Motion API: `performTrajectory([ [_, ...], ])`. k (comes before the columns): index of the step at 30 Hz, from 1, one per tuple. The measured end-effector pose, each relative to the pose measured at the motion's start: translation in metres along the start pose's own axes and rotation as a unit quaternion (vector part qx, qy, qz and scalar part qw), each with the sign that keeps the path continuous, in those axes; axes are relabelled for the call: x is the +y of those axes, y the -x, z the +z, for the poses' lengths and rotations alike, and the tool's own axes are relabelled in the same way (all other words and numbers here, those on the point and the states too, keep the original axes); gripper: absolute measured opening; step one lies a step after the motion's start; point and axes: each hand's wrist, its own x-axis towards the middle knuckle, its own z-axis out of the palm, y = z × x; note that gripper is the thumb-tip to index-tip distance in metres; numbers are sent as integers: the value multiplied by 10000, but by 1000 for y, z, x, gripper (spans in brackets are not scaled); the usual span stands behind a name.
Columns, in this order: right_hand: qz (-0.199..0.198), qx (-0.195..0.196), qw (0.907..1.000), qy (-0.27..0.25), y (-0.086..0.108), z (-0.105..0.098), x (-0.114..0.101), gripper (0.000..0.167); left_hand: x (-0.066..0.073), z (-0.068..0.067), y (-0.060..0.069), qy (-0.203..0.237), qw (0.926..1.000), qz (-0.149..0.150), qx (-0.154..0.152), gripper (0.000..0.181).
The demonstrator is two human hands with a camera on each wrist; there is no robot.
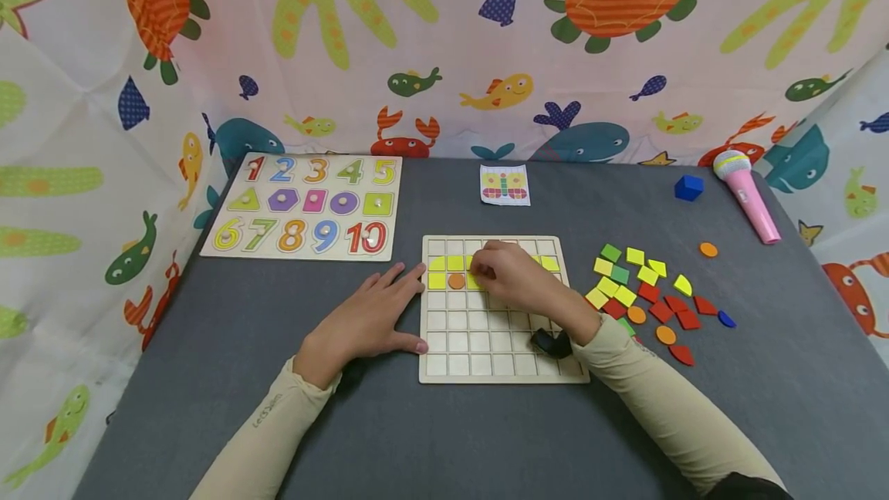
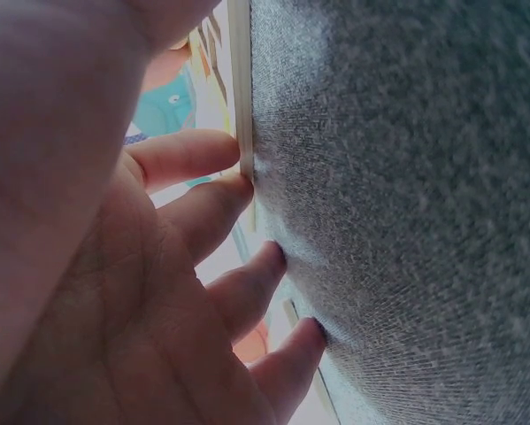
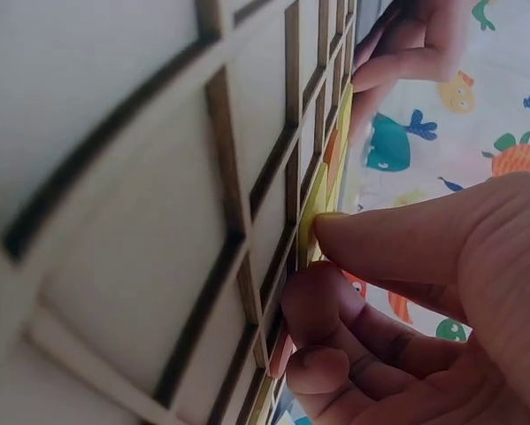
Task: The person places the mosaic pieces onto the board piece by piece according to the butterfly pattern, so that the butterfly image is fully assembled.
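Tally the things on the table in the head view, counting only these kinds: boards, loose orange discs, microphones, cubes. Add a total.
Boards: 2 (grid board and number board)
Loose orange discs: 3
Microphones: 1
Cubes: 1
Total: 7

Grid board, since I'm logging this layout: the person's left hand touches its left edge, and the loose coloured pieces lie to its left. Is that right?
Not quite: the loose coloured pieces lie to the right of the grid board, as the head view shows. The left hand does touch its left edge.
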Motion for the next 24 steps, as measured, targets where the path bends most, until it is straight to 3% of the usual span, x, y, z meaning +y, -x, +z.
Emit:
performTrajectory([
  [10, 54, -36, 10000, -14, 7, -7, -2, 7, 1, 0, 1, 81, 10000, -42, 7, 93],
  [24, 628, 332, 9974, -89, 42, -44, 20, 8, 1, 0, 1, 48, 10000, 18, 3, 94],
])
